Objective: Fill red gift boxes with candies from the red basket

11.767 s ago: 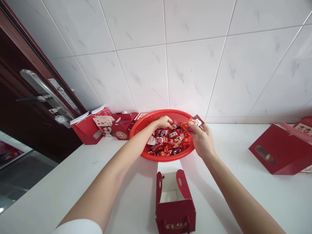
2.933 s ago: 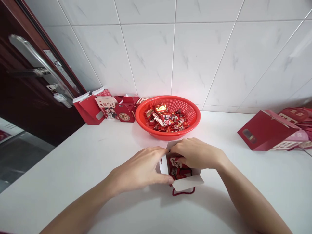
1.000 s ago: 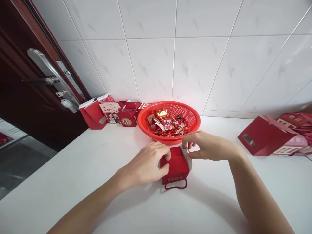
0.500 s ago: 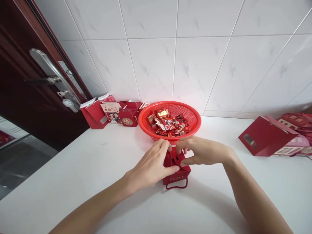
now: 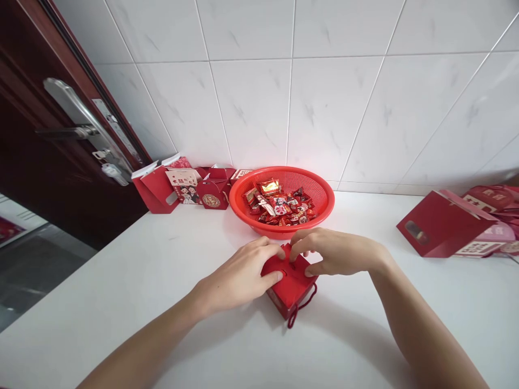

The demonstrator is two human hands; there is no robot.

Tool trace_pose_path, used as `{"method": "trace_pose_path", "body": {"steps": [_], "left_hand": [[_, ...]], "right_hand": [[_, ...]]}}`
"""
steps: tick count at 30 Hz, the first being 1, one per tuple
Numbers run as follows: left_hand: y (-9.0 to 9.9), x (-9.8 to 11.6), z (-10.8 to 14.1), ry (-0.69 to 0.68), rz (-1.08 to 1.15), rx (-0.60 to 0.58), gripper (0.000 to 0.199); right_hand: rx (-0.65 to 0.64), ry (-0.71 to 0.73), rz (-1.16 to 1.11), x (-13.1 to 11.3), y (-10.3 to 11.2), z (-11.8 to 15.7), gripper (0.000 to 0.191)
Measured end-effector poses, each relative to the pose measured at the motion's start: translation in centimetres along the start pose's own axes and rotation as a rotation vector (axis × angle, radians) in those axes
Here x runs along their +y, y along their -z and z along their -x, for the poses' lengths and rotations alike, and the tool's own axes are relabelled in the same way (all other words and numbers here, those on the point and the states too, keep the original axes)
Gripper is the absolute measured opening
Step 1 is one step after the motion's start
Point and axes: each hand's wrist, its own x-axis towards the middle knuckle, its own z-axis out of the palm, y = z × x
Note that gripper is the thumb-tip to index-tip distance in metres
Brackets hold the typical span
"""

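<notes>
The small red box is set cornerwise on the white counter, just in front of the red basket of wrapped candies. The box top is touched by both hands. Left hand: half open, thumb and fingertips parted on the left part of the top. Right hand: half open, fingertips placed on the top, thumb by the right edge. Palms are turned down; forearms are angled inward from the lower corners.
</notes>
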Motion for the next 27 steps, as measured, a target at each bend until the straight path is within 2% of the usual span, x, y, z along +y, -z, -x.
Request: {"method": "trace_pose_path", "body": {"steps": [5,10,13,16,18,20,24,27], "left_hand": [[0.1,0.2,-0.2,0.019,0.06,-0.053,0.03],[0.0,-0.2,-0.7,-0.053,0.081,-0.102,0.034],[-0.1,-0.3,-1.0,-0.075,0.046,-0.128,0.025],[0.0,-0.1,-1.1,-0.022,-0.001,-0.138,0.024],[0.1,0.0,-1.1,0.002,-0.01,-0.14,0.026],[0.1,0.1,-0.9,0.016,-0.007,-0.132,0.027],[0.0,0.1,-0.8,0.014,-0.012,-0.111,0.027],[0.0,0.0,-0.8,0.02,-0.007,-0.111,0.029]], "right_hand": [[-0.014,0.047,-0.036,0.1,-0.3,-0.3,0.028],[0.034,0.099,-0.063,0.4,0.0,-0.2,0.026],[0.092,0.07,-0.118,1.2,0.5,0.3,0.023],[0.182,-0.036,-0.195,2.6,0.3,0.9,0.026],[0.197,-0.133,-0.26,3.7,-0.4,1.3,0.027],[0.155,-0.194,-0.339,4.7,-1.6,1.7,0.03],[0.096,-0.145,-0.543,5.5,-4.4,2.4,0.045],[0.078,-0.112,-0.708,5.4,-6.2,2.5,0.046]]}}
